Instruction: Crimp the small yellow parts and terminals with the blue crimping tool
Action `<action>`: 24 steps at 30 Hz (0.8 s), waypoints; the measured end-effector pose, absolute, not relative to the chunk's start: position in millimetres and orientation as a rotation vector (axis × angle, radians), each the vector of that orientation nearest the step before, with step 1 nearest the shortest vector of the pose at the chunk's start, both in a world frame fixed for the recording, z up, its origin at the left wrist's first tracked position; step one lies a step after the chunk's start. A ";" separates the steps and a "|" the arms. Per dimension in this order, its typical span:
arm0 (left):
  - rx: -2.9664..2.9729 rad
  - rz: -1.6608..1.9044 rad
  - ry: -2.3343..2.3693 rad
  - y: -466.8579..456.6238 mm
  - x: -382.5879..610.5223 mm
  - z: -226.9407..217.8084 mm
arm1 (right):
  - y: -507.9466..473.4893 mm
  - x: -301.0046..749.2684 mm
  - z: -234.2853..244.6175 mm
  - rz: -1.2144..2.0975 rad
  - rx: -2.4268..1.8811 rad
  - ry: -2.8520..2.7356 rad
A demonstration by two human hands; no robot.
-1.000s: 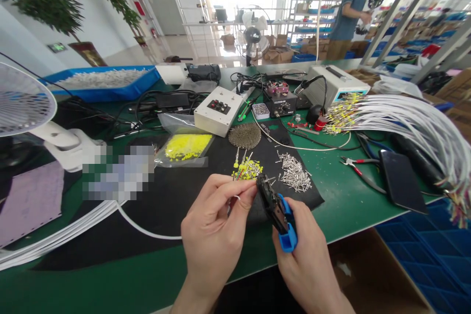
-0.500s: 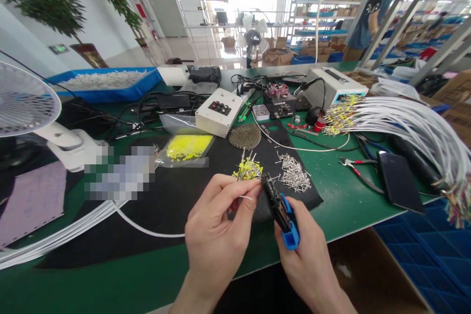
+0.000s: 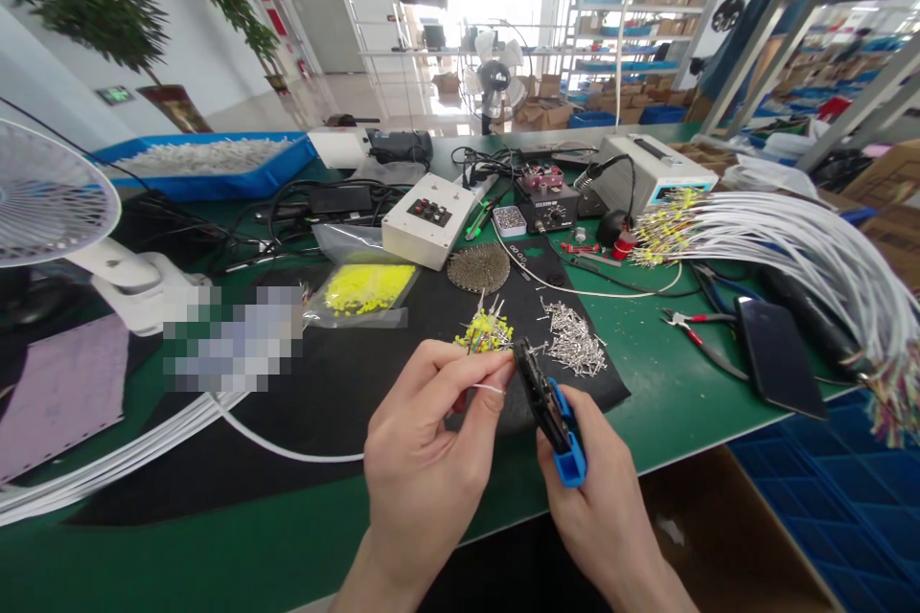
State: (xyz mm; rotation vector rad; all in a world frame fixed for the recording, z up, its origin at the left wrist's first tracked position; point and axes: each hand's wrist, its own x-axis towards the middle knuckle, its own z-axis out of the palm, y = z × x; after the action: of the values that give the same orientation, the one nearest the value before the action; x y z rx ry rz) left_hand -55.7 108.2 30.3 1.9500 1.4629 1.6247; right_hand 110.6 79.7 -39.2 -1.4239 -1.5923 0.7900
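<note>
My left hand (image 3: 438, 441) is closed in a pinch on the end of a white cable (image 3: 287, 452), which runs in from the left. Its fingertips meet the jaw end of a crimping tool (image 3: 539, 393) with blue handles. My right hand (image 3: 604, 479) wraps round those handles. What sits inside the jaws is too small to make out. Just beyond my left fingertips lies a cluster of yellow-sleeved wire ends (image 3: 485, 330). To its right is a heap of small metal terminals (image 3: 575, 340) on the black mat (image 3: 316, 402).
A bag of yellow sleeves (image 3: 366, 287) and a white switch box (image 3: 427, 218) lie behind. At right are red-handled cutters (image 3: 704, 340), a phone (image 3: 780, 354) and a thick cable bundle (image 3: 776, 220). A white fan (image 3: 57, 196) stands at left. A soldering station (image 3: 547, 206) is farther back.
Both hands and the crimping tool have shifted very slightly to the right. The grip of each hand looks the same. A person in the right background has moved mostly behind the frame posts.
</note>
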 end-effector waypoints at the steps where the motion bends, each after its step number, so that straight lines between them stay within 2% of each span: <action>1: 1.949 1.624 1.465 108.5 -55.2 30.5 | 80.0 111.0 -38.7 0.802 -1.428 -1.590; 24: 1.975 1.689 1.334 141.7 -33.4 31.2 | 120.7 113.2 -46.7 0.751 -1.454 -1.498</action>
State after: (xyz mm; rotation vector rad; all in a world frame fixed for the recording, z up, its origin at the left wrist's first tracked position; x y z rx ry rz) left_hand -33.4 141.7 31.2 1.9751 1.3342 1.6889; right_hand 113.2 120.7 -46.7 -1.4540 -1.4982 0.7507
